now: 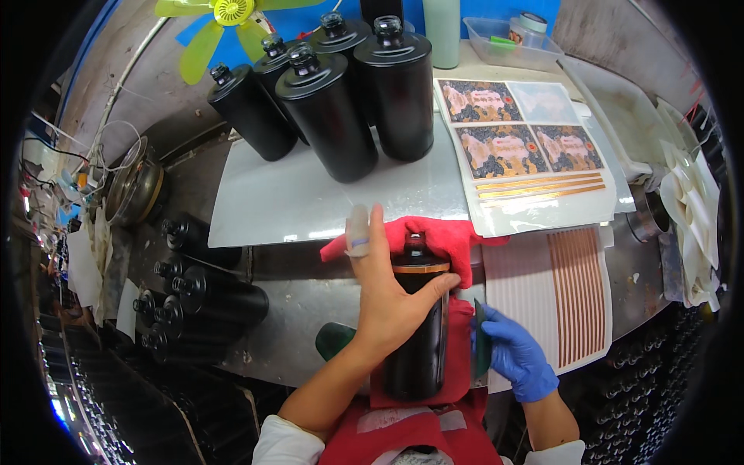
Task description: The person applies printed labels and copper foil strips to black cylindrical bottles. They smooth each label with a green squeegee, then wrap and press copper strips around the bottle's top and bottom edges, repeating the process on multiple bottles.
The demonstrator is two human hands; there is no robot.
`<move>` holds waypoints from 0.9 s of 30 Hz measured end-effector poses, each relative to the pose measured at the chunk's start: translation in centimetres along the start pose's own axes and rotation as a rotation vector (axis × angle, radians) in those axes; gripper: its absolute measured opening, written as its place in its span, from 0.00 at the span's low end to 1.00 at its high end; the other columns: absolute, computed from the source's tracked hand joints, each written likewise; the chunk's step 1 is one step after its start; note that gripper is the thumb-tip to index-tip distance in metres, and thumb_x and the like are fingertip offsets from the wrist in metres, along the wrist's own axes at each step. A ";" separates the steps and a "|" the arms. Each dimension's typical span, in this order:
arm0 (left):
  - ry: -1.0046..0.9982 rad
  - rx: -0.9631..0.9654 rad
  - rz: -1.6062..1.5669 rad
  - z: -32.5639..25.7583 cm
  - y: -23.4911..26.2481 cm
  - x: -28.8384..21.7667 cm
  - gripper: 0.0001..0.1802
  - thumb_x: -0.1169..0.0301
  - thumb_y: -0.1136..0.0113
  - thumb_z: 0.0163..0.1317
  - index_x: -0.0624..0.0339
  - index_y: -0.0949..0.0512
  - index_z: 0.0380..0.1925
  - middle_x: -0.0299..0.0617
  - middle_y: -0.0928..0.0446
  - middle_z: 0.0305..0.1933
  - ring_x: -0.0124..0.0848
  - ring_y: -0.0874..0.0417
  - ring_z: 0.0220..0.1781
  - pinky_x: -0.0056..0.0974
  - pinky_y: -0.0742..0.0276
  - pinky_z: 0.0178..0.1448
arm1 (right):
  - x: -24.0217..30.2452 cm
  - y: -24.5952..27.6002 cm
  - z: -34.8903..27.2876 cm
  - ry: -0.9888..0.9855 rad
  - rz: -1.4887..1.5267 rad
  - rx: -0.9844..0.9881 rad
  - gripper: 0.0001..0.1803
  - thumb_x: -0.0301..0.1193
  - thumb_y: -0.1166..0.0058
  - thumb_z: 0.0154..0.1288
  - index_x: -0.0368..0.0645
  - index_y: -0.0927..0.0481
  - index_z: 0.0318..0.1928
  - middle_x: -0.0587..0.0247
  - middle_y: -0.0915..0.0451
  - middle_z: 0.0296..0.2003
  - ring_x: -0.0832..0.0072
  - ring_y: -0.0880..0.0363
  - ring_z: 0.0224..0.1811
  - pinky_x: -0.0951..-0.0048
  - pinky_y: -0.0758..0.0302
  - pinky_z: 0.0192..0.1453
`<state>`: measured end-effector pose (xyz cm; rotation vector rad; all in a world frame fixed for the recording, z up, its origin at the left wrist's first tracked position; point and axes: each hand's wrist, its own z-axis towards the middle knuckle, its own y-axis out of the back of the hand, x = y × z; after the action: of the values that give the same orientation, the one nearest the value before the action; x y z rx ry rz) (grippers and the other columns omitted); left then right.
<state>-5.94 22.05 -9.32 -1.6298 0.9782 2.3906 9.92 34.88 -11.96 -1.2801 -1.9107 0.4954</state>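
Observation:
A glossy black bottle (415, 353) lies in front of me on a red cloth (459, 329), neck pointing away. A thin copper-coloured band (422, 269) crosses its shoulder. My left hand (391, 306) is bare apart from a pale finger cover. It reaches over the bottle, thumb against the band's right end, other visible fingers stretched forward past the shoulder. In a blue glove, my right hand (518, 353) is beside the bottle's right side, its bent fingers on a dark green flat piece (482, 349). Its thumb is hidden. Another dark green piece (335, 341) shows left of the bottle.
Several black bottles (325, 116) stand on a white board (263, 205) ahead. More black bottles (221, 294) lie at the left. Striped copper sheets (577, 302) and printed sheets (496, 151) are on the right. A yellow-green fan (234, 11) is at the far left.

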 end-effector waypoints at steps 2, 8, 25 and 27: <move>0.002 0.064 -0.086 -0.9 0.9 -1.4 0.63 0.70 0.25 0.40 0.68 0.63 0.68 0.53 0.36 0.57 0.37 0.27 0.55 0.38 0.32 0.60 | 0.7 2.5 0.2 0.251 -0.014 -0.055 0.25 0.23 0.49 0.58 0.41 0.33 0.58 0.60 0.24 0.43 0.71 0.22 0.40 0.73 0.22 0.45; -0.386 0.229 0.396 -11.3 1.8 -1.8 0.57 0.42 0.34 0.42 0.65 0.47 0.66 0.73 0.53 0.66 0.67 0.56 0.70 0.69 0.72 0.66 | 2.0 -8.2 2.0 1.069 -1.127 -0.131 0.17 0.26 0.47 0.59 0.43 0.30 0.49 0.60 0.24 0.41 0.70 0.24 0.45 0.73 0.27 0.48; -0.280 0.375 0.308 -12.2 4.4 3.3 0.61 0.41 0.39 0.50 0.74 0.61 0.66 0.67 0.45 0.66 0.61 0.46 0.69 0.69 0.71 0.66 | 1.7 -5.7 3.4 0.944 -0.929 -0.252 0.16 0.27 0.47 0.62 0.41 0.32 0.49 0.58 0.25 0.41 0.73 0.24 0.42 0.73 0.27 0.47; -0.466 0.289 0.479 -12.4 3.0 1.3 0.47 0.42 0.39 0.50 0.59 0.40 0.64 0.63 0.42 0.66 0.57 0.45 0.70 0.67 0.73 0.68 | 1.3 -8.8 2.5 1.080 -1.132 -0.275 0.15 0.28 0.47 0.62 0.42 0.31 0.48 0.54 0.24 0.39 0.67 0.22 0.40 0.70 0.26 0.46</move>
<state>2.31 12.55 -11.93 -0.7468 1.6418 2.5576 2.40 32.54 -7.07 -0.2538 -1.3942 -0.8908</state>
